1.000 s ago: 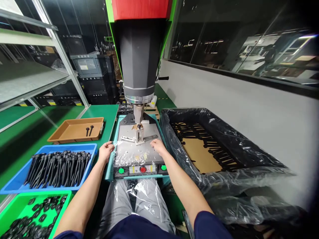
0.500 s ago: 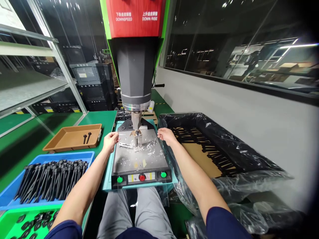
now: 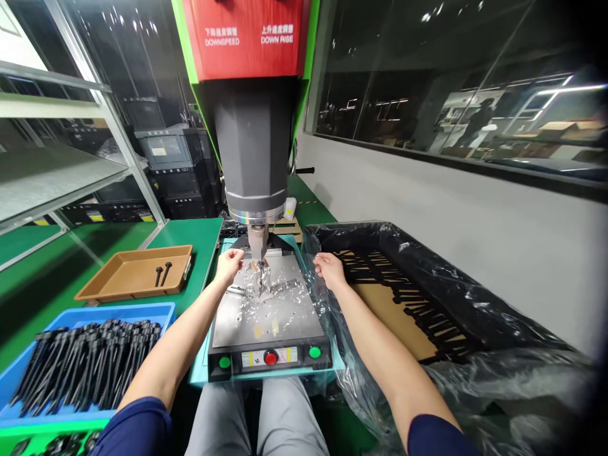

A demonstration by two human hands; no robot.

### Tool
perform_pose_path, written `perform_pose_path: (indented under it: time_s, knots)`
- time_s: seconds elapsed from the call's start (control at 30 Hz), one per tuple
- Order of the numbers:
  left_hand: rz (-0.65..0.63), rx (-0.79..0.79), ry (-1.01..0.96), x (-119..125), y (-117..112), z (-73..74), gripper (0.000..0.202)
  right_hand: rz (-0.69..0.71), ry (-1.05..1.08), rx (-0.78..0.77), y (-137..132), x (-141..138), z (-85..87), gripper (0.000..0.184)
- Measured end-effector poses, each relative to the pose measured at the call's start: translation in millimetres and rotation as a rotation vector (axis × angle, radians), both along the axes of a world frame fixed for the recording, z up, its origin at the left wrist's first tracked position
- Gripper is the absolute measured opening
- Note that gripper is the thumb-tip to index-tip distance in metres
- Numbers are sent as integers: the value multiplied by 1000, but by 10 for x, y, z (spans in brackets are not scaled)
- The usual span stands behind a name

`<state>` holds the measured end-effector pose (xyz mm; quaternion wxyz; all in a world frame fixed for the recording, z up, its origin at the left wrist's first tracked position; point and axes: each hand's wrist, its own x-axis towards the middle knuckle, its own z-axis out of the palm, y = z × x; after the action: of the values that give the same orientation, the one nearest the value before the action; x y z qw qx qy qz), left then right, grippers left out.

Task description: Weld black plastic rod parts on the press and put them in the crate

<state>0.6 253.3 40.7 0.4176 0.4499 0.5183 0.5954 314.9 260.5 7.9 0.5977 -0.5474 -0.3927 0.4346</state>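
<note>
My left hand (image 3: 230, 265) and right hand (image 3: 330, 269) pinch clear film (image 3: 260, 286) by its edges, open room between my forearms (image 3: 178, 339) over the metal plate (image 3: 232, 329).

Head camera: my one view, from the person's head, above and behind the left hand (image 3: 230, 266) and right hand (image 3: 330, 270).
Hands: near me, mid-frame, as I look forward and down.
Gray trousers (image 3: 286, 411): below the hands, seen steeply from above.
Red DOWNSPEED panel (image 3: 247, 54): beyond and above the hands, met almost head-on, cut by the top edge.
Window (image 3: 408, 79): farther off, right of the right hand, seen aslant.
</note>
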Motion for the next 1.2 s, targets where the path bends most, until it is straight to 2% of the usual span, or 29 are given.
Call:
perform_pose_path:
  time_s: [0.13, 0.27, 0.43, 0.53, 0.6, 0.73, 0.97, 1.2]
  knots:
    - [-27, -16, 36, 36, 48, -33, 32, -24, -12, 10, 47, 68, -94, 31]
    - [-45, -10, 70, 63, 78, -83, 30, -33, -121, 37, 70, 133, -198, 29]
    - [-51, 11, 139, 62, 139, -160, 25, -74, -416, 33, 82, 206, -287, 23]
    - [-65, 13, 171, 51, 179, -196, 25, -141, -665, -8, 87, 265, -306, 16]
    - [-75, 11, 183, 43, 199, -211, 25, -141, -744, -41, 90, 295, -311, 15]
    - [-88, 2, 196, 34, 211, -226, 25, -106, -759, -63, 89, 309, -296, 17]
    - [-100, -17, 191, 57, 188, -200, 25, -142, -765, -52, 49, 304, -240, 22]
    - [-102, -55, 168, 85, 176, -176, 23, -194, -722, -21, 85, 373, -324, 23]
